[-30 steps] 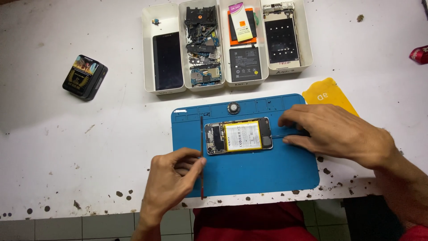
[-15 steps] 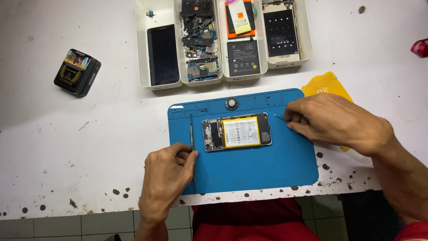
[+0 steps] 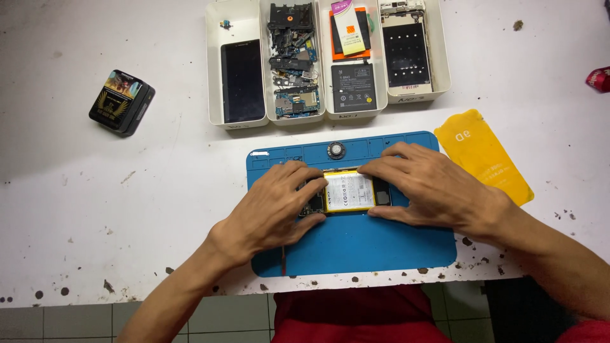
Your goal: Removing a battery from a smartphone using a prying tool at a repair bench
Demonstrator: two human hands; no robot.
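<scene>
Opened phone (image 3: 348, 192) under both hands, trays (image 3: 327, 111) beyond

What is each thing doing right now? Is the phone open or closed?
Phone: back off, battery showing, flat on the blue mat.
Left hand: resting on the phone's left end.
Right hand: gripping the phone's right end.
White trays: open, holding phone parts.
Yellow sheet: lying flat.

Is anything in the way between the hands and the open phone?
No. Both the left hand and the right hand already rest on the open phone lying on the blue mat; nothing visible sits between them.
</scene>
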